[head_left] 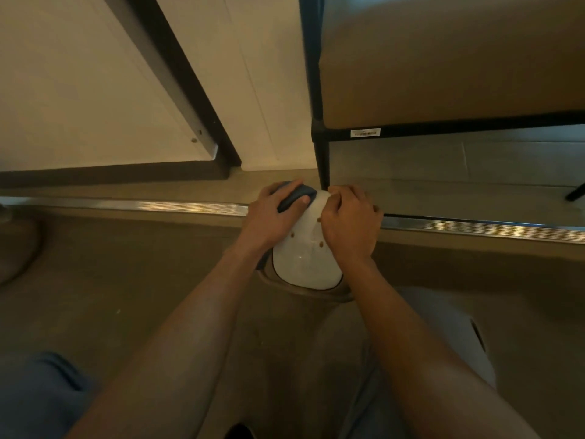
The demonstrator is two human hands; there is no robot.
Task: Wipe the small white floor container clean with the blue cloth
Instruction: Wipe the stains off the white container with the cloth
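A small white container (304,261) with a dark rim line and a few small holes sits on the brown floor at the centre of the head view. My left hand (269,217) presses the bunched blue cloth (296,196) against the container's far left top. My right hand (349,223) grips the container's right side, fingers curled over its far edge. Both hands hide much of the container's upper part.
A metal threshold strip (142,205) runs across the floor just beyond the container. A black table leg (323,153) stands right behind it, under a brown tabletop (443,58). A white wall with black trim (177,74) rises at the left. My knee in blue fabric (41,397) shows bottom left.
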